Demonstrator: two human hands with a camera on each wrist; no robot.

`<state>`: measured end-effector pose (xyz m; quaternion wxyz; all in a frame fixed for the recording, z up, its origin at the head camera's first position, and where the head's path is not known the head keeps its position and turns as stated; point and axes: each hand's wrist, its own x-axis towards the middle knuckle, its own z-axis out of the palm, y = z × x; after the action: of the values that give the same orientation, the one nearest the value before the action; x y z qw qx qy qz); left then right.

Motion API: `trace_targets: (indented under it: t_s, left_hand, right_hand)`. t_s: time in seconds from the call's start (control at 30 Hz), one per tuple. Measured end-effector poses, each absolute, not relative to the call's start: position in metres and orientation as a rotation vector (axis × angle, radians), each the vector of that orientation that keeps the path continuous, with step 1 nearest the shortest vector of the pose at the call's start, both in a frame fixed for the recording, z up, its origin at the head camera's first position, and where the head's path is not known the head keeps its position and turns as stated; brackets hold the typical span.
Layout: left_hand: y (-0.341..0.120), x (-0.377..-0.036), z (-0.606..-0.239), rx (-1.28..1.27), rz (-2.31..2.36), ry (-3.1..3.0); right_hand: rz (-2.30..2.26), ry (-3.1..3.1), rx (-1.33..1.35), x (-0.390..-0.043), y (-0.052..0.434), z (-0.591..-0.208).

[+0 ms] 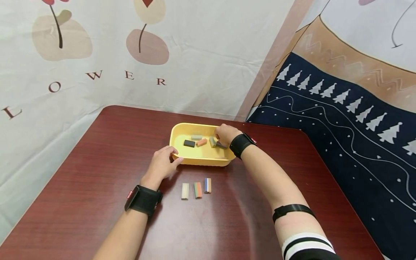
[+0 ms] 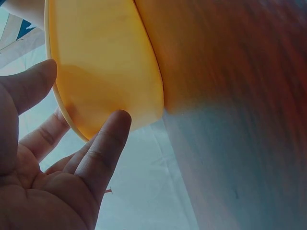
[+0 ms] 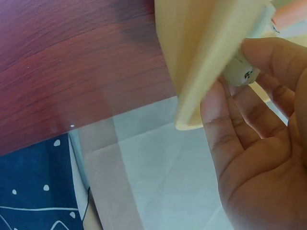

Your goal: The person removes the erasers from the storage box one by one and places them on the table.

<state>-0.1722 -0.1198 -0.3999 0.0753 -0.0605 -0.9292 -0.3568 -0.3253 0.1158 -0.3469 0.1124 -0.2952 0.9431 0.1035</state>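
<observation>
A: Yellow plastic tray [image 1: 182, 131], one item, on dark wood table [image 1: 97, 173]. Contents?

B: Black block [image 1: 189, 143], pale grey-green block [image 1: 196, 137], orange block [image 1: 202, 142], all loose near the tray's middle. One more pale block [image 1: 212, 141] at the right end, under the right hand [image 1: 226, 134].

A: Grip on that one?

B: Right hand's fingers are curled down over it and seem to pinch it; the right wrist view shows fingertips [image 3: 249, 52] closed round a small pale piece just inside the tray wall. Its long axis runs roughly front to back.

A: Left hand [image 1: 161, 164]?

B: Resting at the tray's near left corner, thumb on the rim, fingers relaxed against the outer wall, holding nothing else.

A: Outside the tray?

B: Three blocks in a row on the table just in front of it: cream block [image 1: 185, 191], orange-green block [image 1: 198, 190], blue-tan block [image 1: 207, 185], long axes parallel, pointing away from the person. Left hand is nearer the row.
</observation>
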Motion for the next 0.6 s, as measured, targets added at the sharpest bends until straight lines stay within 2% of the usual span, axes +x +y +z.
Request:
trace_targets:
  t_s: [0.6]
  left_hand:
    - [-0.12,-0.173,-0.4,-0.188,-1.076,-2.786]
  right_hand:
    - [0.16,2.792,-0.942,-0.314,0.116,-0.324]
